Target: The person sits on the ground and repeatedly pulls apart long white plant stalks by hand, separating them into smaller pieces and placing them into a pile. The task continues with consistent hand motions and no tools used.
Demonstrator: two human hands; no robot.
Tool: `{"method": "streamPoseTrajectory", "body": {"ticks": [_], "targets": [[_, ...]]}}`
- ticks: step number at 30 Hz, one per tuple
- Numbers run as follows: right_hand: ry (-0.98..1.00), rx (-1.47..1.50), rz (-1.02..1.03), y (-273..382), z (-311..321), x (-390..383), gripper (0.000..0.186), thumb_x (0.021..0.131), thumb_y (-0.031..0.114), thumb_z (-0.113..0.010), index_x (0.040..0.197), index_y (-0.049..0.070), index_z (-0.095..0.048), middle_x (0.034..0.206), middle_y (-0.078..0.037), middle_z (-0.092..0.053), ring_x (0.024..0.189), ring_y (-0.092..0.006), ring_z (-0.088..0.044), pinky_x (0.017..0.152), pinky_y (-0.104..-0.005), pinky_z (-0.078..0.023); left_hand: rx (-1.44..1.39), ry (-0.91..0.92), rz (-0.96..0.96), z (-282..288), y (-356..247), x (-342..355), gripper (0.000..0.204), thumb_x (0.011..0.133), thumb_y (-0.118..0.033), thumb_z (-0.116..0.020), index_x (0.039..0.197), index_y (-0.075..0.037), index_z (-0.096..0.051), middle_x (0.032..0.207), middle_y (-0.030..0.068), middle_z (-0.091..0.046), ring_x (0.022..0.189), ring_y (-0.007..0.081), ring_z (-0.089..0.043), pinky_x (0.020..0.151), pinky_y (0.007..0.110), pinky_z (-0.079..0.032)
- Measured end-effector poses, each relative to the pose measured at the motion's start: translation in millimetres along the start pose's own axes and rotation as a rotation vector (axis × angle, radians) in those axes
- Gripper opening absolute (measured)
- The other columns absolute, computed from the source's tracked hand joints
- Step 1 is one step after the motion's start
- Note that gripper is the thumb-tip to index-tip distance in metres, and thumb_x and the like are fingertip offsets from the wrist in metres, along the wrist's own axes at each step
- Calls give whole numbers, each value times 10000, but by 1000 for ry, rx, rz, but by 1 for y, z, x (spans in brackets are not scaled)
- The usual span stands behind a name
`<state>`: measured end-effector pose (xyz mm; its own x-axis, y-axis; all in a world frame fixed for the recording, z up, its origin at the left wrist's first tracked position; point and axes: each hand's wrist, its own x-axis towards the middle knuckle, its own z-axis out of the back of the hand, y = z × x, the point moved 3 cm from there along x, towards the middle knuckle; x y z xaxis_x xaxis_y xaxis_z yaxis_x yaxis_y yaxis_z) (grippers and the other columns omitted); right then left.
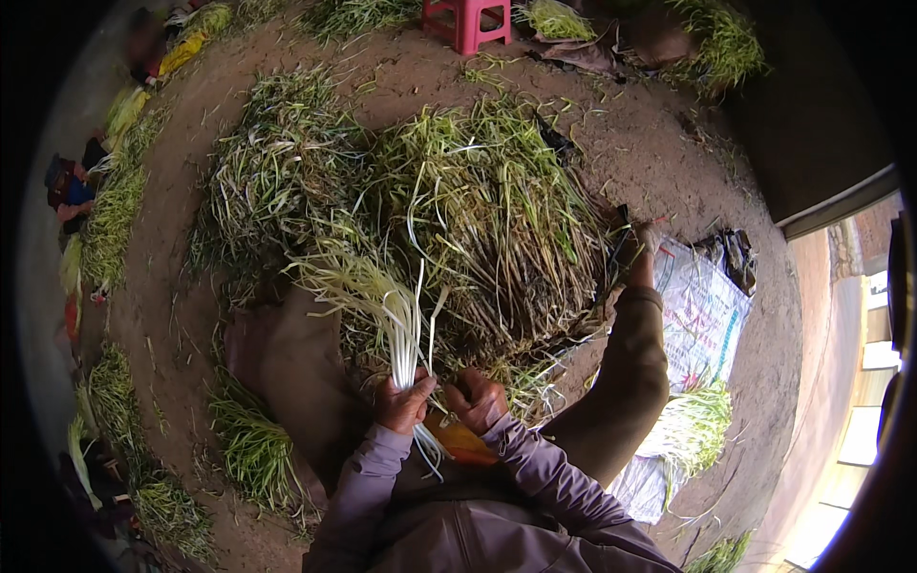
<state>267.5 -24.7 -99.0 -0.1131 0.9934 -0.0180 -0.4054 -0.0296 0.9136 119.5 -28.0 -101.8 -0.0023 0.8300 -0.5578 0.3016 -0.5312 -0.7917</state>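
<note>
Farm workspace, dirt floor [659, 158], plant heaps [497, 205]

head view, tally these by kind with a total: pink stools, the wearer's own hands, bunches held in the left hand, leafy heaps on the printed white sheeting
Pink plastic stool: 1
Wearer's hands: 2 (left hand, right hand)
Held white-stemmed leafy bunch: 1
Pale leafy heap on printed white sheeting: 1
Total: 5

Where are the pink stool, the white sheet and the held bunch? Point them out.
Pink stool [467, 33]: head view, on a leg.
White sheet [695, 310]: head view, on its bare upper part.
Held bunch [405, 334]: head view, on its white stems.
</note>
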Motion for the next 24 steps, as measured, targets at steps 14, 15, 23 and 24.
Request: {"method": "streamPoseTrajectory", "body": {"ticks": [14, 15, 23, 24], "targets": [[976, -853, 182, -101, -36, -52, 250, 853, 175, -374, 1007, 81, -547, 856, -87, -617, 767, -242, -608, 582, -384, -476, -38, -26, -161, 15, -39, -3, 181, 809, -122, -601, 954, -50, -521, 740, 86, -623, 326, 19, -288, 305, 165, -218], [1047, -872, 128, -85, -31, -44, 262, 852, 171, -387, 1019, 70, -562, 917, -90, -620, 840, -235, -605, 640, -364, -483, -38, -27, -181, 17, -44, -4, 175, 808, -119, -603, 948, -53, -522, 737, 87, -620, 329, 20, -293, 305, 164, -220], [1441, -1018, -94, -124, -28, -56, 230, 786, 233, -557, 967, 124, -647, 993, -60, -633, 931, -268, -599, 733, -397, -489, -137, -109, -322, 29, -85, -16, 138, 805, -106, -614, 903, -64, -526, 739, 132, -605, 332, 33, -324, 306, 166, -249], [1499, -1023, -51, -144, -32, -63, 227, 771, 243, -577, 955, 135, -656, 988, -54, -635, 926, -271, -601, 727, -404, -490, -183, -104, -321, 29, -94, -19, 131, 808, -104, -610, 901, -60, -528, 740, 138, -605, 331, 35, -323, 309, 169, -254]]}}
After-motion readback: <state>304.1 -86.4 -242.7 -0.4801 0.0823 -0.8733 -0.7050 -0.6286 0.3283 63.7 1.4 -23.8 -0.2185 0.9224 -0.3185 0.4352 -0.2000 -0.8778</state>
